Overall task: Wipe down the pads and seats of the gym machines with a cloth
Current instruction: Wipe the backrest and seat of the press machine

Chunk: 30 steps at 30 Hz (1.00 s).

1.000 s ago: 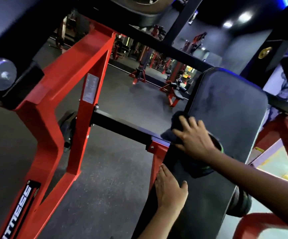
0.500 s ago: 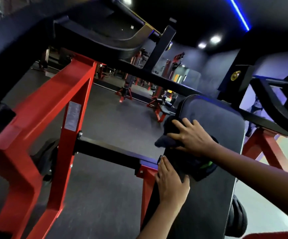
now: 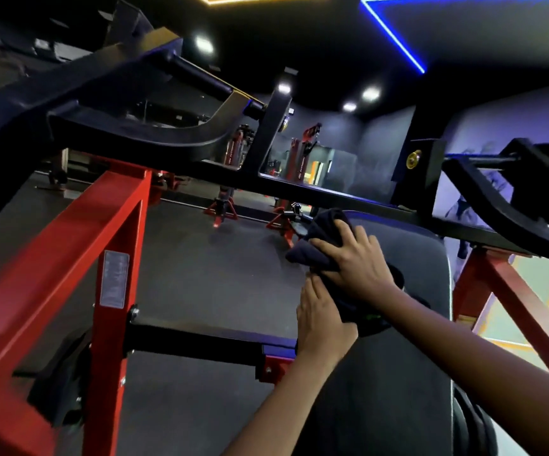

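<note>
Since the earlier frame the right hand [image 3: 357, 261] is nearer the pad's [image 3: 408, 373] top edge, pressing the cloth [image 3: 319, 238] down; the left hand [image 3: 320, 319] rests flat at its left edge.

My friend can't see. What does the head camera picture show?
A right hand presses a dark crumpled cloth onto the black padded backrest of a red steel gym machine frame, while the left hand rests flat on the pad's edge.
</note>
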{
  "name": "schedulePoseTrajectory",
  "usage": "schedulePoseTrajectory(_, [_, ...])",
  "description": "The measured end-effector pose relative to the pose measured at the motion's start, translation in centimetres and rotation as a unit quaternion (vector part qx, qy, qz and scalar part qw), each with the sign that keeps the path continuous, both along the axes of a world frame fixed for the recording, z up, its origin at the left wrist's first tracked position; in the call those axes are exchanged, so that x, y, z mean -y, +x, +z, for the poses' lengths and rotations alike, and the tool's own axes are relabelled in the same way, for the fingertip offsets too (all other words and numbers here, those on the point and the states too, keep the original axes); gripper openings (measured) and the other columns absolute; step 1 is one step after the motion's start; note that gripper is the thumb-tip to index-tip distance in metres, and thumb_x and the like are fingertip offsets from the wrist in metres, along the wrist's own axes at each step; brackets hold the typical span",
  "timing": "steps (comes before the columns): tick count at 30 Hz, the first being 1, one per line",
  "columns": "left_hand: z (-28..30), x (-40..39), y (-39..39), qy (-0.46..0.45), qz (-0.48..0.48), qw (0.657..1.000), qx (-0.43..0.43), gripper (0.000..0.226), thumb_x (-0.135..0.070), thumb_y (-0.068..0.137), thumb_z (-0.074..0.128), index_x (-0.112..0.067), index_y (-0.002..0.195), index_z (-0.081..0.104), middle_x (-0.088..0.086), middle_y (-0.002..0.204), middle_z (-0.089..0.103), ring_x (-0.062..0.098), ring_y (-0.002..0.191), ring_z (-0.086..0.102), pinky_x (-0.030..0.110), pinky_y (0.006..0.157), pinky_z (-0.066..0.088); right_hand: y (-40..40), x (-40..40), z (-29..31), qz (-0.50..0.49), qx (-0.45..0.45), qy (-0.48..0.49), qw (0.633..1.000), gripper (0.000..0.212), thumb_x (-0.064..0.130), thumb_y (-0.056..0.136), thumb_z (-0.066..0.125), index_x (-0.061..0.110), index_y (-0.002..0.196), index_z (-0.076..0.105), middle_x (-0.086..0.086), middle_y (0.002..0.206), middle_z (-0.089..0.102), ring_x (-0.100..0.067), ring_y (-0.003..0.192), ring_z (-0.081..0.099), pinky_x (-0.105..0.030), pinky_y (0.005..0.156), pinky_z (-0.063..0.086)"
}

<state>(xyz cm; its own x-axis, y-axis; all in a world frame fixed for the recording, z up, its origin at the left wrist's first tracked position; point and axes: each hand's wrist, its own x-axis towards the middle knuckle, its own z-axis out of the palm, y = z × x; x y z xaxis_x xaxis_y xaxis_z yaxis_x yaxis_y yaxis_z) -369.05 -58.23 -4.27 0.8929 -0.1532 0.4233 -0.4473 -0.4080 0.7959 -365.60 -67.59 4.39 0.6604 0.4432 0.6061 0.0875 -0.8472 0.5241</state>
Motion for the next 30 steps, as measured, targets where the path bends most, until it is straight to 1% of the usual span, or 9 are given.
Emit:
schedulePoseTrajectory(3, [1.3, -0.3, 0.8, 0.025, -0.017, 0.999, 0.01, 0.101, -0.02, 0.076, 0.069, -0.004, 0.149, 0.002, 0.013, 0.157, 0.006, 0.027, 0.145, 0.015, 0.037, 0.117, 0.023, 0.3, 0.7, 1.7, 0.006, -0.001, 0.008, 1.0, 0.051, 0.049, 0.071, 0.061, 0.028, 0.117, 0.066, -0.023, 0.117, 0.058, -0.04, 0.082, 0.057, -0.04, 0.059, 0.045])
schedulePoseTrajectory(7, [4.0, -0.5, 2.5, 0.054, -0.02, 0.997, 0.047, 0.1, -0.017, 0.079, 0.065, -0.003, 0.15, -0.003, 0.011, 0.159, -0.003, 0.027, 0.146, 0.01, 0.033, 0.117, 0.018, 1.3, 0.5, 3.7, -0.077, 0.017, 0.19, 0.979, 0.05, 0.054, 0.087, 0.054, 0.036, 0.133, 0.05, -0.013, 0.127, 0.045, -0.036, 0.106, 0.046, -0.041, 0.077, 0.041])
schedulePoseTrajectory(10, [5.9, -0.4, 3.6, 0.092, -0.017, 0.994, 0.055, 0.103, -0.016, 0.072, 0.067, 0.0, 0.149, 0.001, 0.016, 0.158, 0.002, 0.031, 0.145, 0.011, 0.039, 0.117, 0.016, 1.7, 0.6, 3.8, -0.06, 0.007, 0.161, 0.985, 0.05, 0.056, 0.088, 0.051, 0.036, 0.134, 0.048, -0.012, 0.131, 0.043, -0.035, 0.109, 0.044, -0.04, 0.079, 0.04])
schedulePoseTrajectory(12, [6.5, -0.3, 4.0, 0.13, -0.007, 0.99, 0.061, 0.105, -0.019, 0.074, 0.066, 0.0, 0.149, -0.005, 0.015, 0.158, -0.007, 0.028, 0.147, 0.0, 0.042, 0.119, 0.006, 1.9, 1.8, 4.7, -0.066, -0.009, 0.178, 0.982, 0.051, 0.058, 0.089, 0.048, 0.037, 0.135, 0.047, -0.011, 0.133, 0.044, -0.035, 0.112, 0.045, -0.041, 0.083, 0.041])
schedulePoseTrajectory(15, [7.7, -0.2, 4.9, 0.204, 0.015, 0.972, 0.116, 0.104, -0.025, 0.078, 0.062, -0.004, 0.149, -0.009, 0.009, 0.158, -0.016, 0.021, 0.146, -0.014, 0.042, 0.117, -0.004, 2.2, 2.4, 5.6, -0.115, 0.006, 0.303, 0.946, 0.051, 0.061, 0.09, 0.045, 0.033, 0.133, 0.049, -0.012, 0.129, 0.045, -0.035, 0.115, 0.044, -0.041, 0.087, 0.041])
schedulePoseTrajectory(19, [9.3, 0.2, 5.8, 0.267, 0.023, 0.953, 0.141, 0.104, -0.031, 0.077, 0.061, -0.004, 0.15, -0.008, 0.01, 0.159, -0.014, 0.021, 0.146, -0.014, 0.04, 0.118, -0.007, 2.2, 3.0, 5.2, -0.113, 0.022, 0.249, 0.962, 0.049, 0.059, 0.091, 0.043, 0.029, 0.128, 0.051, -0.012, 0.124, 0.046, -0.034, 0.112, 0.045, -0.039, 0.081, 0.04])
schedulePoseTrajectory(23, [9.4, 1.1, 6.0, 0.289, 0.056, 0.944, 0.149, 0.107, -0.047, 0.081, 0.061, 0.0, 0.149, -0.006, 0.016, 0.159, -0.008, 0.026, 0.147, -0.01, 0.041, 0.117, -0.009, 1.6, 6.0, 5.8, -0.183, 0.016, 0.372, 0.91, 0.051, 0.06, 0.092, 0.041, 0.027, 0.13, 0.052, -0.015, 0.126, 0.045, -0.037, 0.116, 0.045, -0.042, 0.089, 0.041])
schedulePoseTrajectory(27, [9.4, 3.2, 5.6, 0.294, 0.115, 0.937, 0.151, 0.102, -0.053, 0.085, 0.051, 0.005, 0.147, -0.004, 0.022, 0.157, -0.003, 0.034, 0.146, -0.008, 0.048, 0.116, -0.011, 1.0, 7.2, 4.8, -0.141, 0.011, 0.31, 0.94, 0.051, 0.062, 0.092, 0.037, 0.029, 0.129, 0.051, -0.015, 0.124, 0.045, -0.036, 0.113, 0.045, -0.042, 0.084, 0.041])
schedulePoseTrajectory(30, [9.5, 4.1, 5.4, 0.279, 0.122, 0.941, 0.149, 0.09, -0.049, 0.092, 0.042, 0.006, 0.147, -0.003, 0.022, 0.157, -0.003, 0.035, 0.145, -0.008, 0.048, 0.116, -0.011, 0.2, 10.2, 4.9, -0.18, 0.004, 0.384, 0.906, 0.051, 0.06, 0.092, 0.04, 0.03, 0.133, 0.049, -0.015, 0.13, 0.042, -0.038, 0.118, 0.043, -0.044, 0.09, 0.041])
